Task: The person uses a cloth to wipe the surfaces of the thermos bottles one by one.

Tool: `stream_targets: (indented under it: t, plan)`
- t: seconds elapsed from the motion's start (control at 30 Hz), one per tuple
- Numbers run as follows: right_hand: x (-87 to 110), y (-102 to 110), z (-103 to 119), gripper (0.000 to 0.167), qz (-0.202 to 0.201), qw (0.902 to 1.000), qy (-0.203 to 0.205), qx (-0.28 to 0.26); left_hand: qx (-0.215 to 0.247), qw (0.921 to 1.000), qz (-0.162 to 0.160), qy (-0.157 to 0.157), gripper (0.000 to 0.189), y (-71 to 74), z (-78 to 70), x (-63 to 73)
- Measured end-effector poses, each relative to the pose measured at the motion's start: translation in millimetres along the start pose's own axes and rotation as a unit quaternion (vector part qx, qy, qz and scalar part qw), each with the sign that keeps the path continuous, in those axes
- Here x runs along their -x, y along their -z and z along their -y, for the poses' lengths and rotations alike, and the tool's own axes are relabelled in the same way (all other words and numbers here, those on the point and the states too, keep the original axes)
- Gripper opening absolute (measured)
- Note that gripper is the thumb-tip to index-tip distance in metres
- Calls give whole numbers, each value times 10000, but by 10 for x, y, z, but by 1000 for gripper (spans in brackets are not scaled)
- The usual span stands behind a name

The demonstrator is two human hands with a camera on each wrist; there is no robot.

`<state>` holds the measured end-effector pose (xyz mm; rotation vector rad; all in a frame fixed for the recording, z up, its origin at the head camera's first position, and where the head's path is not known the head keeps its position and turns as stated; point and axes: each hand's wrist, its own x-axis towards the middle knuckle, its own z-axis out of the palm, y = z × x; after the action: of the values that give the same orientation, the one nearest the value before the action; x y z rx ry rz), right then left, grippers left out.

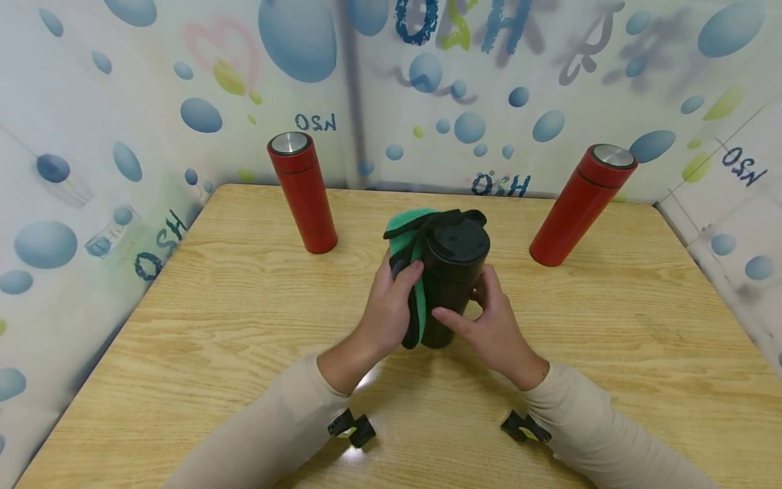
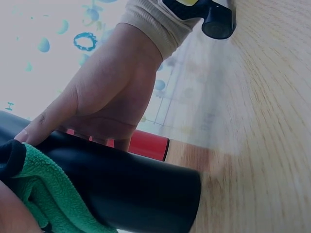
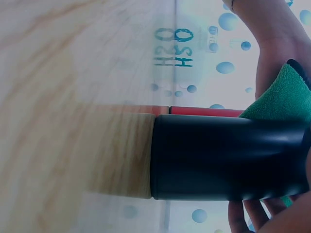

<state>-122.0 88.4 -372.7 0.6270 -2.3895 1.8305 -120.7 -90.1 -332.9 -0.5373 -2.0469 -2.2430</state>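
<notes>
A black bottle with a round dark lid is upright in front of me, tilted slightly. Its base is on or very near the tabletop. My right hand grips the bottle's right side, thumb across the front and fingers behind. On the other side, my left hand holds a green cloth with black edging against the bottle, its thumb over the fabric. The cloth lies along the bottle in the left wrist view. In the right wrist view, fingertips of my right hand show below the bottle.
A red bottle with a silver-topped lid stands at the back left of the wooden table. Another red bottle stands at the back right. Patterned sheeting rises behind the table. Small black cameras sit at both wrists.
</notes>
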Motion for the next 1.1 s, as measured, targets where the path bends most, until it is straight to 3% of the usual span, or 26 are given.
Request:
stream_targets:
  t: [0.3, 0.5, 0.7, 0.93, 1.1]
  plan:
    - [16, -3, -13, 77, 2, 10000, -32, -7, 66, 10000, -40, 31, 43, 7, 2, 6]
    - [14, -6, -15, 77, 72, 10000, -46, -40, -109, 9987, -485, 91, 41, 34, -3, 19]
    - [6, -1, -8, 77, 66, 10000, -12, -37, -45, 9967, -802, -96, 39, 54, -49, 8]
    - [10, 0, -3, 77, 48, 10000, -49, -29, -79, 9983, -492, -294, 42, 48, -114, 30]
    - [0, 4, 1, 77, 53, 10000, -62, -16, -313, 9967, -369, -654, 44, 52, -164, 51]
